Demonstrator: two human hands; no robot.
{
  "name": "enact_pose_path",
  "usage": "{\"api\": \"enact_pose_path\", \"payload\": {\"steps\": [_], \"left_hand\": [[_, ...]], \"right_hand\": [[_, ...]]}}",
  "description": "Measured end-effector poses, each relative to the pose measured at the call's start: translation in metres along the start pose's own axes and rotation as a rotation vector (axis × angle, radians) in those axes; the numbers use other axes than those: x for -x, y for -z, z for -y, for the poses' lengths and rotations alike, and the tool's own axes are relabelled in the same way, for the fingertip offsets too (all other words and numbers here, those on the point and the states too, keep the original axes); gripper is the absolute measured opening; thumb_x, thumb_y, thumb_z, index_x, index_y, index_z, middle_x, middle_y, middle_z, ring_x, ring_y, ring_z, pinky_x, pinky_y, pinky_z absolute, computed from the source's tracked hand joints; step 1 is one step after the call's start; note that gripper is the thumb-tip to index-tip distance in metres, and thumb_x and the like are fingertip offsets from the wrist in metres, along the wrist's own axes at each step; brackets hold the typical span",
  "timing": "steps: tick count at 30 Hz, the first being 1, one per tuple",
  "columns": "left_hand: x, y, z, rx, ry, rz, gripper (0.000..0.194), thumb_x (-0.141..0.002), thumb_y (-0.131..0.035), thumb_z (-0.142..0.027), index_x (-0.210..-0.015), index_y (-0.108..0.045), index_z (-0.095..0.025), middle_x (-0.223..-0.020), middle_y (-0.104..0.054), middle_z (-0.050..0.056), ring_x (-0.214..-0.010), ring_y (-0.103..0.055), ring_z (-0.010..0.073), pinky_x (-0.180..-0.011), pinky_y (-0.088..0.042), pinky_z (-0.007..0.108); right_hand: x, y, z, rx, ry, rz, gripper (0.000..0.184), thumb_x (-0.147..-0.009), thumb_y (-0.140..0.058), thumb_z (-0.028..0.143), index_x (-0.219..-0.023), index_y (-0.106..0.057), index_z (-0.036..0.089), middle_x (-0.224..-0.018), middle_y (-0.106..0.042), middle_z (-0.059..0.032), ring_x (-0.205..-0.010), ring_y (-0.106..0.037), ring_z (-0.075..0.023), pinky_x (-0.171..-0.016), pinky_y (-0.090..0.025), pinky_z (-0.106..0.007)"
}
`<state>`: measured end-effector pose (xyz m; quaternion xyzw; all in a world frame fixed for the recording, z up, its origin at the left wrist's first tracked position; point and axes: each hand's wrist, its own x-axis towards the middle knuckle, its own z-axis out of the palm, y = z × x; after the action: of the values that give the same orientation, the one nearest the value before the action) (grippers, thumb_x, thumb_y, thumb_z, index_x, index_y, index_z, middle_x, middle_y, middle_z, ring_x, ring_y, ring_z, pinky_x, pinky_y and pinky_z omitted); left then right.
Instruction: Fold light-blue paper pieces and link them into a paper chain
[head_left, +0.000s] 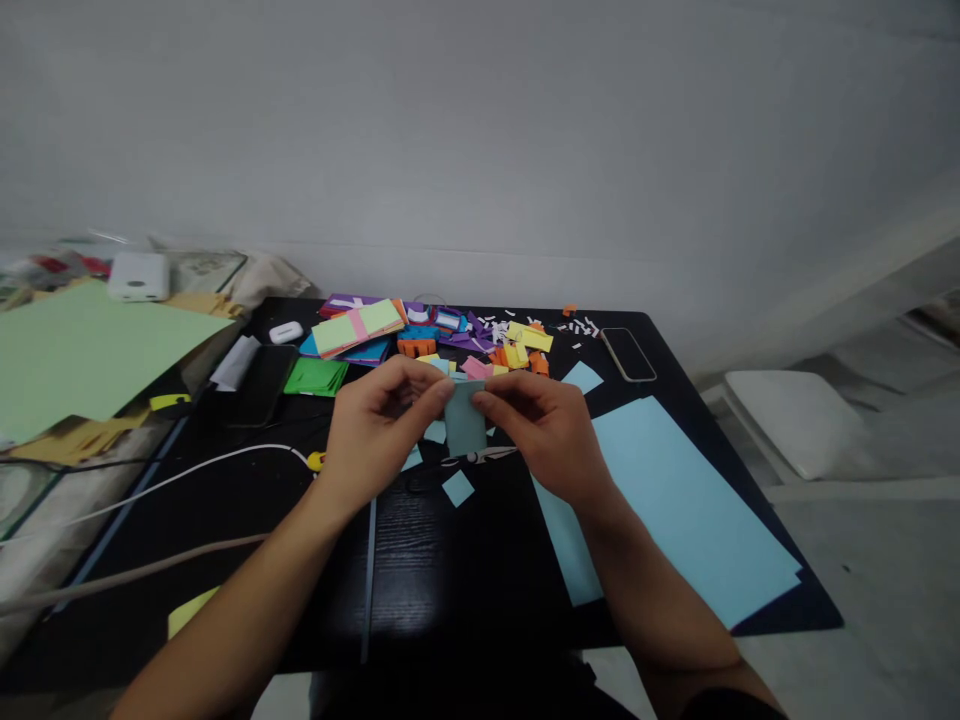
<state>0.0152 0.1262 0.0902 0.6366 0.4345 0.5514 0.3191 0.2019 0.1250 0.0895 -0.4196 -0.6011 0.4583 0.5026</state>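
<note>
Left hand [379, 425] and right hand [556, 430], thumbs pinched closed against fingers, grip opposite top corners of a small light-blue paper rectangle [466, 422] over the black worktop's [420, 570] middle; larger light-blue sheets [675, 500] lie along its right edge.

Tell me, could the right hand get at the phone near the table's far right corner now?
Probably yes. Nothing tall stands between the right hand and the phone, just a flat blue scrap. That hand is pinching a small paper, though, so it would likely need to let go first.
</note>
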Motion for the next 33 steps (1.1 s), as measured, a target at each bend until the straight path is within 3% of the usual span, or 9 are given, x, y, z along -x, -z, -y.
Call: {"api": "enact_pose_path", "payload": {"steps": [5,9,12,16,24,33], "left_hand": [[-0.0026,0.0001,-0.0008,0.04,0.057,-0.073,0.006,-0.089,-0.074,-0.023,-0.084,-0.074,-0.02,-0.067,-0.071,-0.002,-0.056,-0.065,0.0101,-0.052,-0.051,0.02],[-0.0039,0.0029,-0.0017,0.072,0.1,-0.032,0.007,-0.09,-0.073,-0.024,-0.085,-0.073,-0.019,-0.068,-0.074,0.0,-0.06,-0.069,0.0125,-0.057,-0.056,0.023],[-0.0035,0.0038,-0.0009,0.079,0.061,0.02,0.005,-0.09,-0.074,-0.024,-0.09,-0.074,-0.019,-0.075,-0.076,0.001,-0.065,-0.071,0.013,-0.06,-0.059,0.023],[-0.0011,0.0025,0.0025,0.082,0.011,0.008,0.01,-0.089,-0.077,-0.024,-0.098,-0.077,-0.021,-0.08,-0.078,0.001,-0.063,-0.071,0.0121,-0.058,-0.059,0.023],[-0.0021,0.0007,0.0001,0.042,0.047,-0.023,0.007,-0.086,-0.079,-0.028,-0.085,-0.079,-0.021,-0.066,-0.073,-0.001,-0.052,-0.063,0.0106,-0.045,-0.048,0.021],[-0.0005,0.001,0.0025,0.054,0.088,-0.007,0.011,-0.089,-0.077,-0.028,-0.082,-0.076,-0.02,-0.061,-0.07,-0.002,-0.05,-0.064,0.0118,-0.048,-0.051,0.022]], "right_hand": [[0.0031,-0.0065,-0.0005,-0.06,0.008,0.025,0.033,-0.083,-0.086,0.034,-0.112,-0.072,0.024,-0.099,-0.08,-0.0038,-0.092,-0.077,-0.0203,-0.079,-0.066,-0.034],[0.0046,-0.0066,0.0025,-0.021,0.07,-0.125,0.016,-0.087,-0.081,0.027,-0.102,-0.077,0.023,-0.096,-0.081,-0.0027,-0.09,-0.078,-0.0189,-0.084,-0.067,-0.035],[0.0049,-0.0049,0.0037,0.006,0.122,-0.169,0.012,-0.089,-0.079,0.022,-0.1,-0.081,0.026,-0.099,-0.082,-0.0011,-0.092,-0.079,-0.0187,-0.087,-0.067,-0.035],[0.0054,-0.0032,0.0021,0.035,0.145,-0.162,0.014,-0.088,-0.08,0.02,-0.099,-0.083,0.028,-0.095,-0.083,0.0004,-0.089,-0.079,-0.018,-0.084,-0.067,-0.033],[0.0048,-0.0009,0.0008,0.075,0.164,-0.095,0.014,-0.087,-0.081,0.019,-0.097,-0.084,0.029,-0.094,-0.084,0.0015,-0.085,-0.078,-0.0164,-0.079,-0.063,-0.03],[0.0059,-0.0002,0.0031,0.158,0.189,-0.092,0.011,-0.09,-0.079,0.023,-0.099,-0.084,0.028,-0.095,-0.083,-0.0006,-0.086,-0.077,-0.0182,-0.079,-0.063,-0.033]]}}
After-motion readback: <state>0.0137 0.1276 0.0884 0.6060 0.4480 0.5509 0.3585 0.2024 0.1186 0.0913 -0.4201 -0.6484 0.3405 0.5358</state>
